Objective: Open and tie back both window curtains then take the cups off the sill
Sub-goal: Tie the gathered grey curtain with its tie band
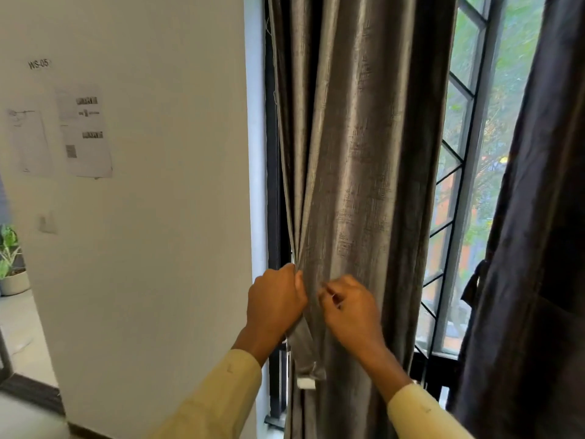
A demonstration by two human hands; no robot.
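The grey left curtain hangs bunched at the left side of the window. My left hand grips a fold of it at its left edge. A fabric tie-back strip hangs down below that hand, ending in a white tip. My right hand pinches the curtain fabric just right of the left hand. The dark right curtain hangs at the right, gathered by a tie. No cups or sill surface show from here.
A white wall with taped papers fills the left. The window's metal grille shows between the curtains. A potted plant stands far left on the floor.
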